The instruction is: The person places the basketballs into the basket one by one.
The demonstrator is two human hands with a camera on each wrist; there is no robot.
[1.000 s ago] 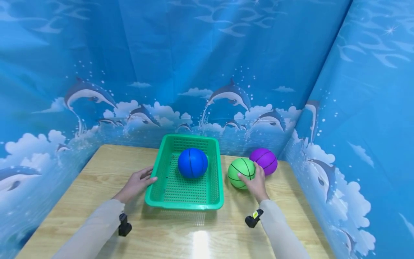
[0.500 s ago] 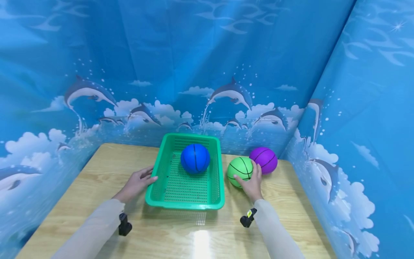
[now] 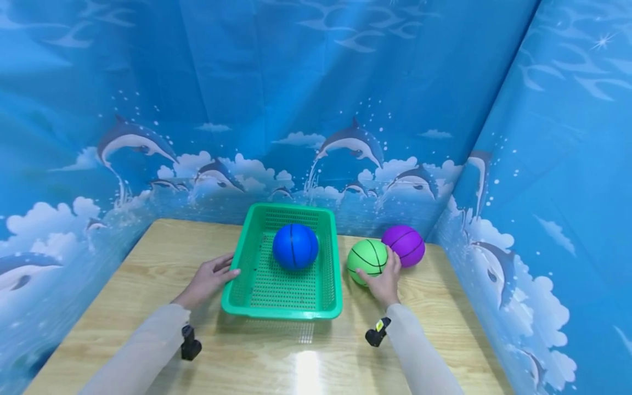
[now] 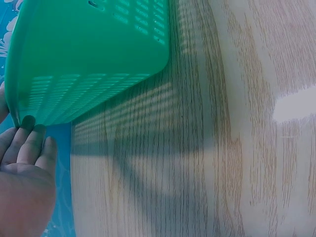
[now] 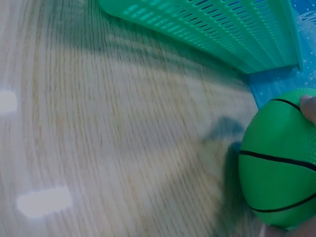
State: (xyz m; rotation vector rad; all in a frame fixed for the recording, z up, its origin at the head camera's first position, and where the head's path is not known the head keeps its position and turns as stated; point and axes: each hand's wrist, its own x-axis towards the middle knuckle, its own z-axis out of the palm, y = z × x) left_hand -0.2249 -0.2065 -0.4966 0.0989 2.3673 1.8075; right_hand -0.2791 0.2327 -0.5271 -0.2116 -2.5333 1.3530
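A green plastic basket with perforated walls stands on the table, and a blue ball with black lines lies inside it. My left hand holds the basket's left rim, thumb over the edge and fingers against the outer wall, as the left wrist view shows. To the right of the basket, my right hand grips a green ball with thumb and fingers spread around its near right side. A purple ball sits just behind that hand. Only part of the green ball appears in the right wrist view.
The wood-grain table ends at a blue curtain printed with dolphins, behind and at the right. A bright light reflection falls on the tabletop in front of the basket.
The blue ball rolls toward the back right of the basket, then partly back. My right hand shifts slightly left on the green ball. The left hand stays put.
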